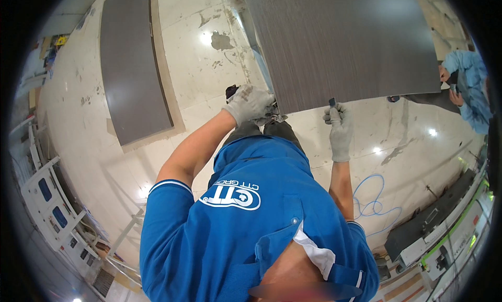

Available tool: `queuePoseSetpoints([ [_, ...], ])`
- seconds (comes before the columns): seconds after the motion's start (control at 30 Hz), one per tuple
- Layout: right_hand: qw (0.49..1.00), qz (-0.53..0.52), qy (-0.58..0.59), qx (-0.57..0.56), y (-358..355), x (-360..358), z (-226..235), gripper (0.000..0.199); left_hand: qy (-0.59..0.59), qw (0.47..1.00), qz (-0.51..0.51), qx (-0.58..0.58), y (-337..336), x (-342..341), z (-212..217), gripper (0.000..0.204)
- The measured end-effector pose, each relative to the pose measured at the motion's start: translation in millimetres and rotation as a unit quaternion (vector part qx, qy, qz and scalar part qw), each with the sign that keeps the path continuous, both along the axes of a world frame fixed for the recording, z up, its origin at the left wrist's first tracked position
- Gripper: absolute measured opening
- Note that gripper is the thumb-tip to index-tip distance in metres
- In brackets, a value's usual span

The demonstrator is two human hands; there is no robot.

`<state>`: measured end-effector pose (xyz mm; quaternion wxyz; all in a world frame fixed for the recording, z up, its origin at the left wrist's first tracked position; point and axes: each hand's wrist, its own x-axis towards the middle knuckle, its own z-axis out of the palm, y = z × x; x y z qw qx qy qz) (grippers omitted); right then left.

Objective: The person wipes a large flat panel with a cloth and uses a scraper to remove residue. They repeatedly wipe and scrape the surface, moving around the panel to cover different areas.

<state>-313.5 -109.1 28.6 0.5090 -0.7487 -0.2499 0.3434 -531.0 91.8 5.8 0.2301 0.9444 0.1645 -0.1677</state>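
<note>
A large dark grey wood-grain panel (345,46) lies in front of me, its near edge just beyond my hands. My left hand (250,104), in a grey work glove, is closed beside the panel's near left corner. A black item (231,92) shows at its outer side and dark crumpled material (274,114) at its fingertips; what it grips is not clear. My right hand (341,129), gloved too, is at the near edge with its fingers curled. A small dark flat piece (332,101) sticks up from between thumb and fingers.
Another dark panel (135,67) rests at the left on a light board. At the right edge, a person in a light blue jacket (468,88) stands by the large panel. A blue hose (377,208) curls on the stained floor. Machines (52,202) line both sides.
</note>
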Motion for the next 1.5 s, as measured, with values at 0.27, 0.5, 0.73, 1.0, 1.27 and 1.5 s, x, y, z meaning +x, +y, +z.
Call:
queuePoseSetpoints([
  [0.27, 0.985, -0.033, -0.166, -0.020, 29, -5, -3, 0.018, 0.100, 0.978, 0.057, -0.173, -32, 11, -7, 0.051],
  [0.5, 0.893, -0.130, -0.418, -0.106, 82, -56, -10, 0.016, -0.026, 0.916, 0.143, -0.374, 64, -83, -21, 0.039],
  [0.73, 0.870, -0.056, -0.473, -0.128, 182, -170, -39, 0.010, -0.016, 0.861, 0.382, -0.336, 195, -222, -6, 0.040],
  [1.0, 0.810, -0.256, -0.473, -0.236, 156, -124, -24, 0.011, -0.102, 0.864, 0.458, -0.183, 257, -284, -9, 0.042],
  [1.27, 0.894, -0.094, -0.433, -0.066, 320, -150, -25, 0.025, -0.236, 0.780, 0.410, -0.409, 367, -165, 20, 0.041],
  [1.5, 0.975, 0.102, -0.149, -0.128, 364, -191, -9, 0.030, -0.275, 0.864, 0.208, -0.367, 436, -37, 73, 0.041],
])
